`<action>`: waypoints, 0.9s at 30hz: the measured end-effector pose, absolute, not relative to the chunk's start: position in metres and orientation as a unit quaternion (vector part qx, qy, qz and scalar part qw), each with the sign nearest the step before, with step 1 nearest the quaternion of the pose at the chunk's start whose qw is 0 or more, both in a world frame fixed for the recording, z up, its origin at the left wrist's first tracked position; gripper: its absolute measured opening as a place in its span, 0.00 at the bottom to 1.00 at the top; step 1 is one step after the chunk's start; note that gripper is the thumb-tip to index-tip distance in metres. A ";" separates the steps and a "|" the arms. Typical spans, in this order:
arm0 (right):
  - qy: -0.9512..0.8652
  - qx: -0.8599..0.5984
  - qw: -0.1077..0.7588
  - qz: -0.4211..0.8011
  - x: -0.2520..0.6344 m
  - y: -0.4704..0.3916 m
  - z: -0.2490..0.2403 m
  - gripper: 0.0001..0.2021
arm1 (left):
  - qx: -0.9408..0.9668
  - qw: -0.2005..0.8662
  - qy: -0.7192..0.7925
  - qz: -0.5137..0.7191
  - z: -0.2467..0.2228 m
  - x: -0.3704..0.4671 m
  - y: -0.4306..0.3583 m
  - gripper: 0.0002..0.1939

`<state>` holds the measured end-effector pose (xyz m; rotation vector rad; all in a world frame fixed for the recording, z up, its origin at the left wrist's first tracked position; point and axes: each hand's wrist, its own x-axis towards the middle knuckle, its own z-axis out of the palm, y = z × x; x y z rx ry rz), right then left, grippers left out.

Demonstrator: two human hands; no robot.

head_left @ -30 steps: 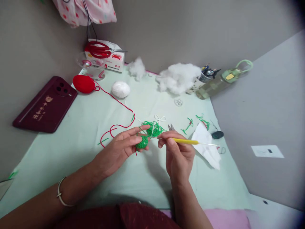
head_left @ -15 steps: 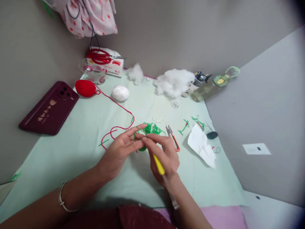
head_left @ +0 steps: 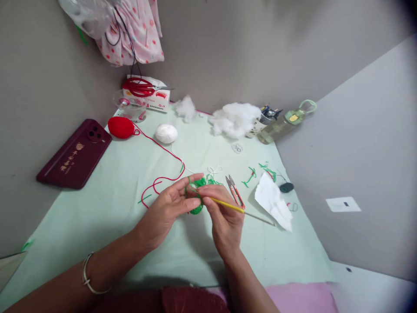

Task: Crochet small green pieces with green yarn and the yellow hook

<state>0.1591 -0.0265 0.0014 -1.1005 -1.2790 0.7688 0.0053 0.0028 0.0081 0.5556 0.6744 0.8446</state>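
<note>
Between thumb and fingers, my left hand point(head_left: 172, 202) pinches a small round piece of green crochet point(head_left: 196, 209), with green yarn looped over its raised forefinger. My right hand point(head_left: 226, 217) is closed around a crochet hook point(head_left: 228, 204) with a yellow grip; its bare metal end points right and slightly down. The hook's working tip meets the crochet piece, partly hidden by my fingers. Just behind the hands lies a tangle of green yarn point(head_left: 213, 180), partly covered by them. Orange-handled thread snips point(head_left: 235, 192) rest right of my right hand.
Red yarn point(head_left: 121, 127) and white yarn point(head_left: 166, 133) balls sit back left, near a propped maroon phone point(head_left: 76, 154). White stuffing point(head_left: 234, 119), a pen cup point(head_left: 257, 126) and a bottle point(head_left: 283, 124) line the back. Crumpled white paper point(head_left: 272, 202) and green scraps point(head_left: 250, 176) lie right.
The hook has swung in my right hand from pointing down toward me to pointing right. More of the green crochet piece shows under my left thumb. The whole view has shifted slightly.
</note>
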 end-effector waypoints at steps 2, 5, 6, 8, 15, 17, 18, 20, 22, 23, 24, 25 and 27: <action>-0.569 -0.468 0.600 0.312 0.157 -0.027 0.000 0.09 | 0.268 0.816 0.319 0.402 0.008 0.006 0.002 0.28; -0.548 -0.468 0.603 0.342 0.159 -0.027 -0.002 0.09 | 0.269 0.819 0.319 0.394 0.006 0.007 0.002 0.31; -0.540 -0.471 0.603 0.350 0.160 -0.027 -0.004 0.08 | 0.268 0.819 0.324 0.391 0.006 0.007 0.002 0.33; -0.528 -0.472 0.608 0.359 0.161 -0.028 -0.006 0.07 | 0.265 0.818 0.334 0.386 0.006 0.006 0.003 0.35; -0.447 -0.466 0.647 0.406 0.172 -0.027 -0.003 0.06 | 0.236 0.853 0.292 0.363 0.005 -0.002 0.010 0.23; -0.435 -0.456 0.648 0.428 0.171 -0.026 0.000 0.06 | 0.249 0.850 0.287 0.366 0.005 -0.002 0.010 0.22; -0.447 -0.457 0.641 0.425 0.170 -0.026 0.001 0.07 | 0.256 0.844 0.291 0.372 0.005 -0.002 0.009 0.23; -0.511 -0.476 0.614 0.367 0.165 -0.028 0.000 0.07 | 0.268 0.824 0.311 0.391 0.005 0.001 0.007 0.26; -0.602 -0.505 0.574 0.231 0.159 -0.032 -0.006 0.10 | 0.272 0.804 0.334 0.409 0.004 0.004 0.004 0.26; -0.644 -0.511 0.550 0.150 0.156 -0.034 -0.010 0.13 | 0.270 0.798 0.343 0.415 0.004 0.005 0.003 0.26; -0.677 -0.508 0.527 0.076 0.154 -0.037 -0.014 0.17 | 0.266 0.795 0.349 0.419 0.004 0.006 0.002 0.26; -0.703 -0.499 0.506 0.023 0.153 -0.039 -0.017 0.20 | 0.260 0.797 0.349 0.419 0.004 0.007 0.002 0.25; -0.720 -0.483 0.498 -0.008 0.154 -0.042 -0.019 0.24 | 0.246 0.813 0.340 0.404 0.004 0.008 0.003 0.23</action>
